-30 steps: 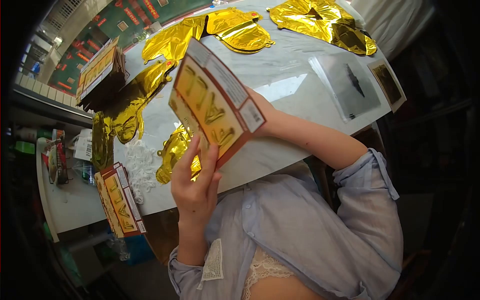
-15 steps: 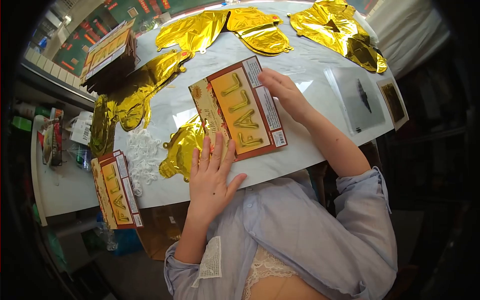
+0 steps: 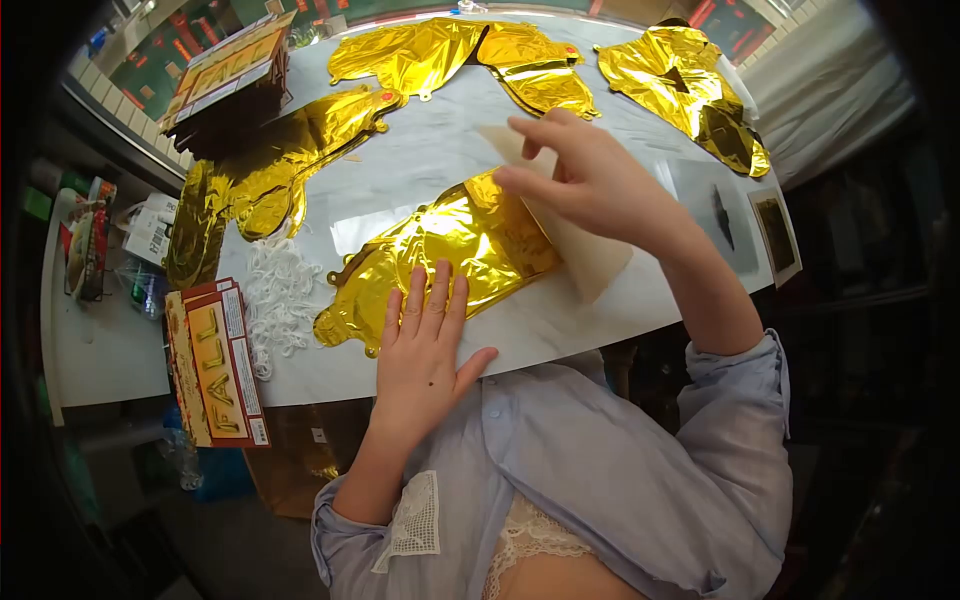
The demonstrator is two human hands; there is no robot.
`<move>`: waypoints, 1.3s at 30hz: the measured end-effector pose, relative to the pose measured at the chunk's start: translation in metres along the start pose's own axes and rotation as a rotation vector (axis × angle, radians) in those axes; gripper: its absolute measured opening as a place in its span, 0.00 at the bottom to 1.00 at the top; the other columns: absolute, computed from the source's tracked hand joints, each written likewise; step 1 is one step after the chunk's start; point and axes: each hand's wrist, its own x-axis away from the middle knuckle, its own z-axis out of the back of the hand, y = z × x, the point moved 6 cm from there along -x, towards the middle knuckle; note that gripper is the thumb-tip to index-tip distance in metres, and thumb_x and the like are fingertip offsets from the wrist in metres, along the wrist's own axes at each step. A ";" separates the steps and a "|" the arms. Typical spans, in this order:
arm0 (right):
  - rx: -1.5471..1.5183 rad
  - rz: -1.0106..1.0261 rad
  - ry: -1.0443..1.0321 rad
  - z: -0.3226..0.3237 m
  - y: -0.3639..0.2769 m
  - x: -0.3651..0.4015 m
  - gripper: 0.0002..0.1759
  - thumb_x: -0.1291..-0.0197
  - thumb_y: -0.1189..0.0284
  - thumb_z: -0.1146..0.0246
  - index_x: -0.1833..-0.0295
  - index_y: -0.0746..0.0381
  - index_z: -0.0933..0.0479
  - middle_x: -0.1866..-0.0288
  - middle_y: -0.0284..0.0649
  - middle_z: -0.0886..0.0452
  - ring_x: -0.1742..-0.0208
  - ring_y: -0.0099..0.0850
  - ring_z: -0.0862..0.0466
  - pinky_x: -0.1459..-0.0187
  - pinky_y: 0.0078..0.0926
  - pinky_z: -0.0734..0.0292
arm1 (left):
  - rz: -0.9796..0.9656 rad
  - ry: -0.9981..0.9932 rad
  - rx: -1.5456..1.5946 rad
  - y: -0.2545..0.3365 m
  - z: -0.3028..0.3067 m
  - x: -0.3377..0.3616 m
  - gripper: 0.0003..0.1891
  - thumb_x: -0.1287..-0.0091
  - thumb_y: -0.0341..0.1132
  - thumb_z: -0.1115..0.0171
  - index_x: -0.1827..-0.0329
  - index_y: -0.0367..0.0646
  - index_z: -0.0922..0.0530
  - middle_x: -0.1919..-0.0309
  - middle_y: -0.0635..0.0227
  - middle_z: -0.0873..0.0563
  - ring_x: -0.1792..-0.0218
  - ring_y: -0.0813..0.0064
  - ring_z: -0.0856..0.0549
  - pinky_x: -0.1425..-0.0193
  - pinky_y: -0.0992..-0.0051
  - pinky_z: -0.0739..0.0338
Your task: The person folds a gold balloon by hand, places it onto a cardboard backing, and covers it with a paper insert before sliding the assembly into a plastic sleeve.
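My left hand lies flat, its fingers spread over the lower edge of a gold foil balloon on the table. That flat foil stretches up and right from the hand and shines brightly. Above its right end is my right hand, with thumb and forefinger apart and nothing seen between them. Beneath and beside the right hand, a card shows its plain beige side, tilted and slightly blurred. Part of the card is hidden by the hand and wrist.
Gold foil balloons lie along the far side and left of the marble-look table. A stack of printed cards stands far left. White string lies near a "FALL" card at the left edge. Clear bags lie right.
The printed "FALL" card has turned over toward the right, showing its plain side and uncovering gold foil. My right hand has moved up over it; my left hand has stayed nearly in place.
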 end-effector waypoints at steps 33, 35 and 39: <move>0.156 0.375 -0.094 -0.122 0.007 0.019 0.34 0.22 0.65 0.43 0.15 0.60 0.35 0.12 0.46 0.35 0.12 0.46 0.37 0.15 0.50 0.42 | 0.172 0.536 0.616 -0.019 0.037 0.048 0.44 0.28 0.36 0.31 0.12 0.34 0.43 0.12 0.49 0.41 0.12 0.49 0.42 0.11 0.48 0.51; 0.194 0.388 -0.075 -0.125 0.007 0.021 0.34 0.21 0.64 0.44 0.14 0.60 0.35 0.12 0.46 0.35 0.12 0.45 0.37 0.14 0.50 0.43 | 0.481 0.759 1.066 -0.029 0.035 0.082 0.42 0.26 0.35 0.36 0.12 0.34 0.46 0.14 0.53 0.40 0.13 0.55 0.42 0.10 0.51 0.52; 0.234 0.404 -0.050 -0.126 0.008 0.022 0.34 0.20 0.61 0.47 0.13 0.58 0.37 0.12 0.45 0.35 0.12 0.43 0.37 0.13 0.49 0.47 | 0.690 0.845 1.591 -0.029 0.036 0.105 0.41 0.22 0.38 0.42 0.11 0.33 0.50 0.14 0.54 0.42 0.13 0.56 0.42 0.09 0.52 0.53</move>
